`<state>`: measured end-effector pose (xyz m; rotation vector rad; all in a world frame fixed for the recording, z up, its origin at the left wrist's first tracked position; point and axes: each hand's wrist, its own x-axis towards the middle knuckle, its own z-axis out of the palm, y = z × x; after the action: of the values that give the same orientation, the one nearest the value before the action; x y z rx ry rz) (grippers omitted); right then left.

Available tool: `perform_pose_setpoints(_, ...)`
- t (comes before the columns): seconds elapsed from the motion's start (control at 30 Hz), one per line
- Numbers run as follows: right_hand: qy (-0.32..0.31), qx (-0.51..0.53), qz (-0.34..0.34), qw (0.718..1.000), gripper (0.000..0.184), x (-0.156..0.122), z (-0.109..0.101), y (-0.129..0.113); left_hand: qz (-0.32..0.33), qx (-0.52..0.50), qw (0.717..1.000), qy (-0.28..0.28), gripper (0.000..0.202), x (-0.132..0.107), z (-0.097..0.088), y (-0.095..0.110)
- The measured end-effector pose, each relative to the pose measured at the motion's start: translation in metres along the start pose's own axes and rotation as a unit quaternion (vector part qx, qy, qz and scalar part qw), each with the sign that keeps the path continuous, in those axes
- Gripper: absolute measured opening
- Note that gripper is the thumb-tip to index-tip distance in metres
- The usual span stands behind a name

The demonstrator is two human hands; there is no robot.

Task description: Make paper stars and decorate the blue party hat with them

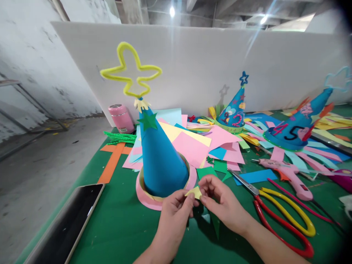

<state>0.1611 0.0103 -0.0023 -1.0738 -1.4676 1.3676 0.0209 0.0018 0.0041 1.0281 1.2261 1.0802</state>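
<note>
Between my two hands is a small pale-yellow paper piece (195, 192), partly covered by fingers, so its full outline does not show. My left hand (177, 211) pinches its left side, and my right hand (220, 200) has its fingertips closed at its right edge. Just behind them stands a blue paper cone hat (162, 161) with a pink brim (148, 201). A green paper star (148, 120) sits near its top, above it a cream paper fringe (142, 105) and a yellow pipe-cleaner star (131, 69).
Scissors (258, 191) with red and yellow handles and a pink glue gun (288, 172) lie at right. A phone (68, 223) lies at left. Green paper scraps (206, 172), a pink bottle (121, 118) and two decorated hats (233, 112) are farther back, before a white board (187, 66).
</note>
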Motion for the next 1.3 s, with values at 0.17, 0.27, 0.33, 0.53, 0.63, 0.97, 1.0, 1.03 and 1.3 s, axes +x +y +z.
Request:
perform_pose_setpoints(0.17,0.0,0.013,0.014,1.0,0.005,0.0011,0.0012,-0.0003,-0.014,0.012,1.0,-0.021,0.023,0.0025,-0.0009,-0.0027)
perform_pose_setpoints(0.27,0.002,0.021,0.019,1.0,0.009,0.0018,0.0018,-0.0026,-0.022,0.003,0.999,-0.04,0.023,0.0037,-0.0008,-0.004)
perform_pose_setpoints(0.33,0.004,0.034,0.02,0.999,0.012,0.0019,0.0015,-0.0043,-0.023,-0.004,0.999,-0.045,0.023,0.0044,-0.0008,-0.0044)
perform_pose_setpoints(0.53,-0.005,0.071,0.022,0.997,0.015,0.0019,-0.0008,-0.0061,-0.027,-0.02,0.998,-0.057,0.023,0.0047,-0.0019,-0.0067)
perform_pose_setpoints(0.63,0.002,0.073,0.026,0.997,0.016,0.0027,-0.0015,-0.0053,-0.021,-0.021,0.997,-0.065,0.024,0.0036,-0.0027,-0.0082)
perform_pose_setpoints(0.97,0.013,0.052,0.038,0.998,0.021,0.003,-0.0024,-0.004,-0.032,-0.013,0.998,-0.061,0.019,0.0033,-0.0027,-0.0101)
perform_pose_setpoints(1.0,0.013,0.052,0.037,0.998,0.021,0.003,-0.0024,-0.004,-0.031,-0.014,0.998,-0.06,0.019,0.0033,-0.0026,-0.0099)
perform_pose_setpoints(1.03,0.014,0.05,0.035,0.998,0.021,0.0031,-0.0024,-0.0041,-0.03,-0.015,0.998,-0.061,0.019,0.0033,-0.0024,-0.0096)
perform_pose_setpoints(1.3,0.027,0.014,0.035,0.999,0.023,0.0036,-0.0045,-0.005,-0.035,-0.02,0.997,-0.073,0.019,0.0024,-0.0028,-0.008)
